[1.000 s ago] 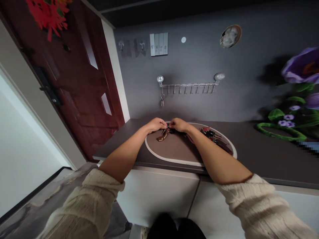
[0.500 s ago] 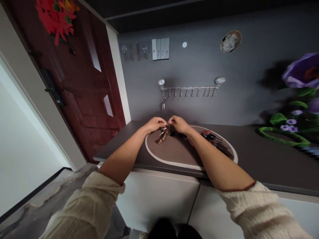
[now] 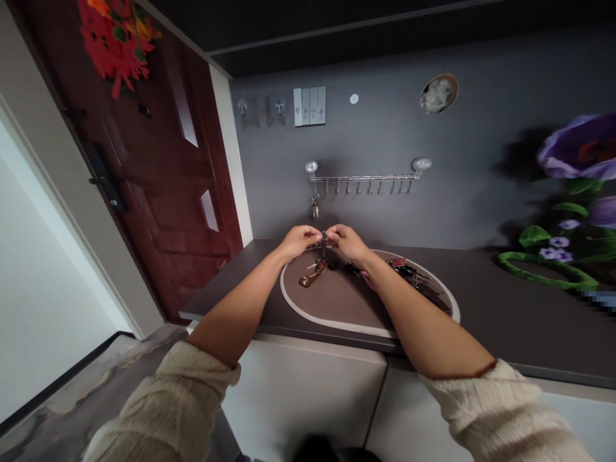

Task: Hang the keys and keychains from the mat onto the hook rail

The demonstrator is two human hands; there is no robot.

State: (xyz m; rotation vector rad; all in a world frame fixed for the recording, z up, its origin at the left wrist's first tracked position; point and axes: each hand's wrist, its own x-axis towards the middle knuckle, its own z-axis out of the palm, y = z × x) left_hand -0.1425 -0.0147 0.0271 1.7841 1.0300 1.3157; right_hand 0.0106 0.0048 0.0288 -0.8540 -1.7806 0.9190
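One set of keys (image 3: 316,209) already hangs on the hook rail (image 3: 366,178), while a key pile (image 3: 407,271) sits on the mat (image 3: 332,305), so I'd guess plenty's left. Left hand (image 3: 298,243) and right hand (image 3: 348,243) both have fingertips pinched on a small metal thing (image 3: 324,237), maybe a ring, near the mat's back edge

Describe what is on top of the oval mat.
A pile of keys lies towards the right of the mat; a brown tag shows at left. The right forearm hides part between them.
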